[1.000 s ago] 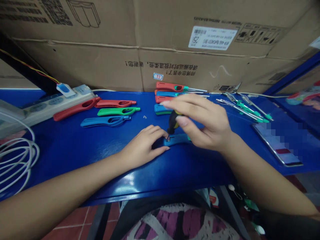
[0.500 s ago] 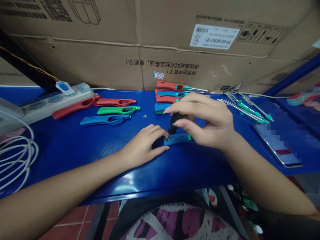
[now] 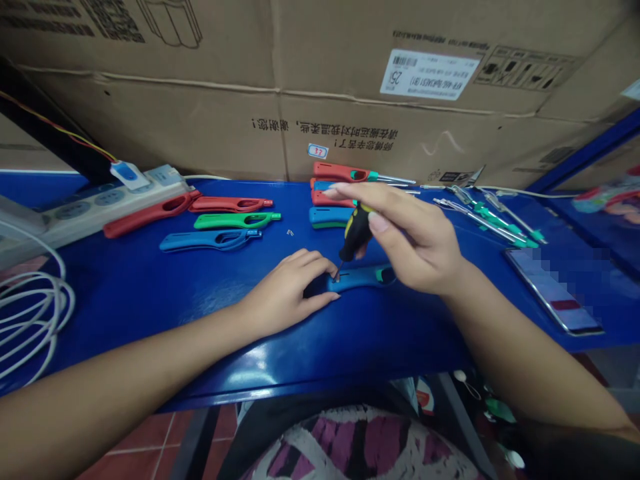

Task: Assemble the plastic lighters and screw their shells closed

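My left hand (image 3: 299, 287) pinches the left end of a blue lighter (image 3: 359, 277) that lies flat on the table. In my right hand (image 3: 417, 237) is a black and yellow screwdriver (image 3: 356, 235), tilted, its handle under my palm and thumb. The thin shaft points down at the lighter's left end, beside my left fingertips; whether the tip sits on a screw I cannot tell. A bit of green shows at the lighter's right end. Two tiny pins or screws (image 3: 290, 233) lie on the table behind my left hand.
Red, green and blue lighter shells (image 3: 237, 221) lie at left by a power strip (image 3: 107, 199). Behind my right hand are stacked lighters (image 3: 333, 217). Metal lighter tubes (image 3: 493, 220) and a phone (image 3: 553, 290) lie at right. A cardboard box (image 3: 200, 113) stands behind.
My right hand has turned and shifted slightly, showing more of the screwdriver's handle and its shaft. My left hand and the blue lighter stay in place.
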`<control>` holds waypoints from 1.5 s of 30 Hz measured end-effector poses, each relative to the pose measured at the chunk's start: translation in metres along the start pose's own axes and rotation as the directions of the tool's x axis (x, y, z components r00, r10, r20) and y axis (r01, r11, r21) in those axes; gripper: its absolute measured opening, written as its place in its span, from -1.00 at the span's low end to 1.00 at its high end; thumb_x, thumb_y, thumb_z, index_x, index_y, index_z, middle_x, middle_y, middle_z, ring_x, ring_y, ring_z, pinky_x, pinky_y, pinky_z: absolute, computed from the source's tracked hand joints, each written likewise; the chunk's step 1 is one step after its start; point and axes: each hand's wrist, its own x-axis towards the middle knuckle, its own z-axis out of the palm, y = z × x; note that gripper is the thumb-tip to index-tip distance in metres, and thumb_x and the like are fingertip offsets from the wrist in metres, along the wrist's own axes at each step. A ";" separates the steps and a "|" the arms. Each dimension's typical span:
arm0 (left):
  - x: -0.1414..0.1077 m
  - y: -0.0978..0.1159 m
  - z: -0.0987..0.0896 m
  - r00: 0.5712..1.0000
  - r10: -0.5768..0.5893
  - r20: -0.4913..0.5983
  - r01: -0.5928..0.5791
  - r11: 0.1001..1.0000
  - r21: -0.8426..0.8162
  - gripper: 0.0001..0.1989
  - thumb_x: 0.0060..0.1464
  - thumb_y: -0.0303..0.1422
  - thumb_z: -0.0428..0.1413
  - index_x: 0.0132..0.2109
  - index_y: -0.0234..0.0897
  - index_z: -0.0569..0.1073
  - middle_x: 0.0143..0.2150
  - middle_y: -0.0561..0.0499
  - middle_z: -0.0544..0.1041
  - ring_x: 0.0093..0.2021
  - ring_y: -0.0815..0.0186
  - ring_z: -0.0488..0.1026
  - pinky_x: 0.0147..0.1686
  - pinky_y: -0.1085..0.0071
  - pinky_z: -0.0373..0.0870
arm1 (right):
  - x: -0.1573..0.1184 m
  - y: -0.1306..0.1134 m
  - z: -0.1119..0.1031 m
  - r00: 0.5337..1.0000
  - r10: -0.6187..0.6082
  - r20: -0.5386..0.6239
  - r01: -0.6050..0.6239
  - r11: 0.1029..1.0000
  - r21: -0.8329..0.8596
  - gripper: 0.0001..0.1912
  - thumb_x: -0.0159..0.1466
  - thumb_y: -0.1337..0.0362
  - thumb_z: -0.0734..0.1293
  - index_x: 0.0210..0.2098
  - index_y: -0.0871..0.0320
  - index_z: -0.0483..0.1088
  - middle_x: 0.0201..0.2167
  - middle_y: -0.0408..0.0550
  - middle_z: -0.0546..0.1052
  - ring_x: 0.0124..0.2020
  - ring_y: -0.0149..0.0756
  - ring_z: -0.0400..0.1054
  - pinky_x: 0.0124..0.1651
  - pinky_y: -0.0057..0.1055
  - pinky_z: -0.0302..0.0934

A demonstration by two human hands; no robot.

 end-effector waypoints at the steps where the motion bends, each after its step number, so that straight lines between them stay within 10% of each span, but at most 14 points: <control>1: 0.000 0.000 0.000 1.000 -0.001 0.000 0.001 1.000 0.002 -0.82 0.26 -0.27 0.19 -0.05 -0.21 0.42 -0.05 -0.01 0.50 -0.01 0.17 0.41 0.03 0.20 0.34 | 0.000 0.000 0.000 1.000 0.001 0.012 -0.002 0.999 0.041 -0.62 0.50 0.26 0.11 0.23 0.06 0.36 0.01 -0.04 0.57 -0.17 -0.31 0.54 -0.08 -0.27 0.48; 15: 0.000 -0.001 0.001 0.999 0.022 -0.027 -0.022 1.000 0.001 -0.80 0.25 -0.29 0.20 -0.03 -0.22 0.42 -0.03 -0.02 0.51 0.01 0.19 0.42 0.07 0.19 0.34 | 0.002 -0.005 0.003 0.994 -0.075 -0.084 0.072 0.997 -0.038 -0.71 0.35 0.21 0.38 0.04 0.17 0.49 -0.27 -0.07 0.61 -0.25 -0.32 0.51 -0.07 -0.36 0.43; 21: -0.001 -0.001 0.003 1.000 -0.002 -0.022 0.002 1.000 0.004 -0.78 0.26 -0.26 0.19 0.00 -0.21 0.43 0.06 -0.07 0.50 0.10 0.13 0.42 0.17 0.10 0.31 | 0.000 -0.015 0.003 0.992 -0.005 0.125 -0.007 0.996 0.091 -0.57 0.47 0.30 0.16 0.31 0.15 0.26 0.12 0.02 0.53 0.00 -0.31 0.50 0.12 -0.31 0.39; 26: -0.001 -0.001 0.004 0.999 0.012 -0.042 -0.011 1.000 0.024 -0.78 0.26 -0.27 0.18 0.01 -0.20 0.41 -0.05 -0.04 0.51 0.00 0.15 0.45 0.09 0.13 0.36 | -0.002 -0.011 0.006 0.995 -0.084 -0.056 0.078 0.991 -0.105 -0.71 0.36 0.15 0.38 0.04 0.07 0.48 -0.17 -0.08 0.64 -0.14 -0.27 0.55 0.00 -0.36 0.44; 40: 0.000 0.002 0.000 1.000 -0.006 -0.006 0.006 1.000 0.002 -0.83 0.26 -0.27 0.19 -0.06 -0.21 0.41 -0.06 -0.01 0.51 -0.02 0.18 0.42 0.03 0.19 0.34 | 0.001 -0.013 0.004 0.997 0.074 -0.020 -0.075 0.993 -0.096 -0.62 0.50 0.25 0.12 0.23 0.08 0.37 0.09 -0.05 0.57 -0.13 -0.33 0.55 0.03 -0.33 0.44; 45: 0.001 0.001 0.000 1.000 0.000 -0.007 0.000 1.000 0.000 -0.82 0.26 -0.29 0.19 -0.04 -0.20 0.40 -0.03 -0.01 0.51 0.02 0.18 0.43 0.09 0.17 0.32 | 0.001 -0.010 0.003 0.994 -0.010 -0.110 0.000 0.996 -0.086 -0.73 0.40 0.21 0.33 0.04 0.09 0.51 -0.22 -0.11 0.65 -0.23 -0.33 0.55 -0.08 -0.41 0.45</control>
